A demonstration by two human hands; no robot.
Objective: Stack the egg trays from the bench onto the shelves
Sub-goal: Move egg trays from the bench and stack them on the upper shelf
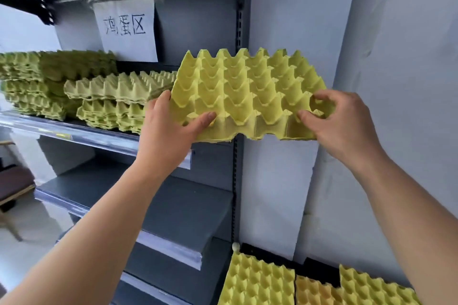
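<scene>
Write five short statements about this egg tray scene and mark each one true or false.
1. The left hand and the right hand both grip one yellow egg tray. True.
2. That tray already rests on the green stacks on the shelf. False: it is held in the air to the right of them.
3. A paper sign hangs behind and above the stacks. True.
4. The held tray's cups are full of eggs. False: no eggs are in them.
5. Loose trays lie at the lower right. True.
</scene>
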